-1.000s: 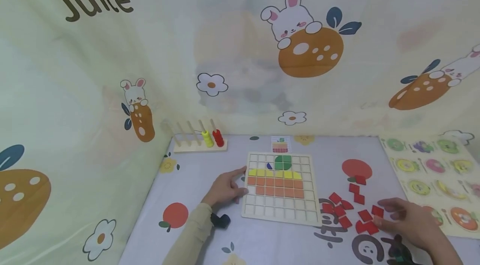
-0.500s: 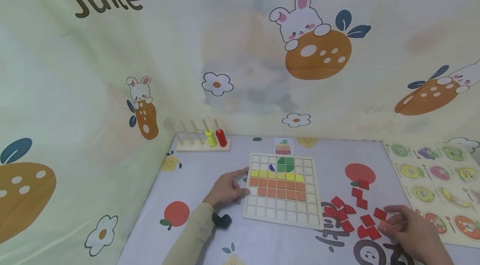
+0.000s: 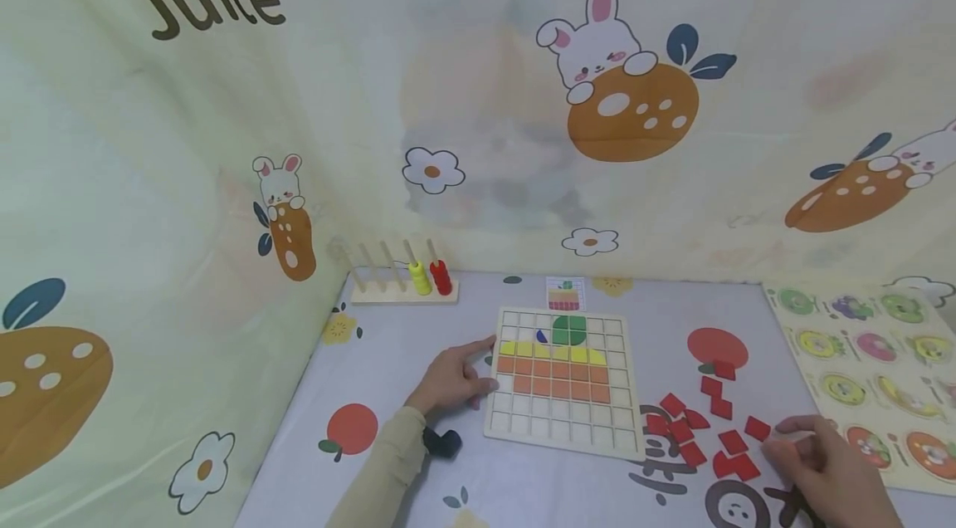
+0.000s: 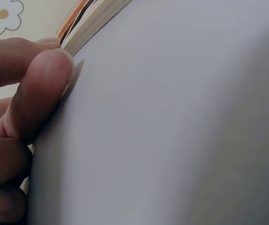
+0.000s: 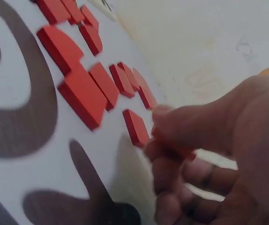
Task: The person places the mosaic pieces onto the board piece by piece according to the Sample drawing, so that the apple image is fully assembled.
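Observation:
The square wooden grid board (image 3: 562, 427) holds green leaf-shaped pieces (image 3: 569, 330), a small blue piece (image 3: 541, 336), a row of yellow pieces (image 3: 578, 354) and two rows of orange tiles (image 3: 551, 387). Against its left edge, my left hand (image 3: 451, 377) rests index fingertip and thumb tip, set apart along the side. My right hand (image 3: 829, 462) pinches a red tile (image 5: 174, 146) between thumb and fingers, mostly hidden by them. Just left of it lie loose red tiles (image 3: 734, 442), some square and some with a curved side.
Behind the board lies a small picture card (image 3: 565, 293). A wooden peg rack (image 3: 403, 294) with yellow and red rings stands at the back left. At the right is a board with fruit pictures (image 3: 866, 395). Patterned cloth walls rise behind and to the left.
My right hand, earlier with fingers spread at the red tiles, has drawn its fingers together and moved slightly away to the right. The left hand stays at the board's edge.

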### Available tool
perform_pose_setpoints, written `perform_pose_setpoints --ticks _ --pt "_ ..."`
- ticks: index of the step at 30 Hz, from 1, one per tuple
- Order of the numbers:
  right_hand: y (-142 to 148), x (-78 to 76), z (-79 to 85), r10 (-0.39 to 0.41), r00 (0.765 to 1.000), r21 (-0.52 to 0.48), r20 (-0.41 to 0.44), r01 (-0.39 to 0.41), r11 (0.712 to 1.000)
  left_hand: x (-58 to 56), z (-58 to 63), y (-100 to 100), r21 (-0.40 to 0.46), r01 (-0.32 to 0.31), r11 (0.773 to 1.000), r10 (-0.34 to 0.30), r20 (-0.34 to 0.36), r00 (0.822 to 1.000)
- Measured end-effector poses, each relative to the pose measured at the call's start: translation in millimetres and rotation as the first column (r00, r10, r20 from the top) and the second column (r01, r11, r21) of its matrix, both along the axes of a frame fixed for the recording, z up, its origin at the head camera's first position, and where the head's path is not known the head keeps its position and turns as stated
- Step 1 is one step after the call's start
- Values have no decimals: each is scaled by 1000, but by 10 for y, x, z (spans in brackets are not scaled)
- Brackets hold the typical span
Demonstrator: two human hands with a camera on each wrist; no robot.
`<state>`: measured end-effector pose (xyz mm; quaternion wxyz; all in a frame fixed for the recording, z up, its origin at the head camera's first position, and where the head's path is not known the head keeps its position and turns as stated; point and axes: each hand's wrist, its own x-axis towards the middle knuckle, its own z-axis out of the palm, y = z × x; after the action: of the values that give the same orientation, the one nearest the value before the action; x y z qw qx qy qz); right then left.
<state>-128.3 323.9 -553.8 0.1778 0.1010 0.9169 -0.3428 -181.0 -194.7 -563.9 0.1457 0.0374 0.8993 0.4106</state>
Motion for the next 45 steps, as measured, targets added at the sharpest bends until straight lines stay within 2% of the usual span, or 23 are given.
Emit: perform_pose_setpoints --ticks 3,7,12,25,32,39,45 --pt "-85 -10 35 -60 997 7 -46 60 998 -2 -1 -8 0 -1 1000 1 -4 1000" --pt "-294 -42 111 -159 980 -11 -115 159 987 -11 -2 -12 -1 -4 1000 4 -1 1000" --pt "-589 -91 189 -203 971 -87 -126 193 977 -13 -6 -8 3 -1 1000 1 0 1000" --pt "-1394 -184 310 -63 978 -182 -198 26 983 24 12 -11 22 -39 999 38 36 999" --pt "-1827 -208 344 19 955 -236 -297 -93 967 14 30 13 25 -54 998 53 55 997" --pt "-2194 -245 406 60 935 -275 -350 -164 947 5 63 12 20 -49 999 48 51 998" --pt "-2454 -309 319 117 917 -292 -380 -239 926 15 51 1 27 -30 999 29 34 999"
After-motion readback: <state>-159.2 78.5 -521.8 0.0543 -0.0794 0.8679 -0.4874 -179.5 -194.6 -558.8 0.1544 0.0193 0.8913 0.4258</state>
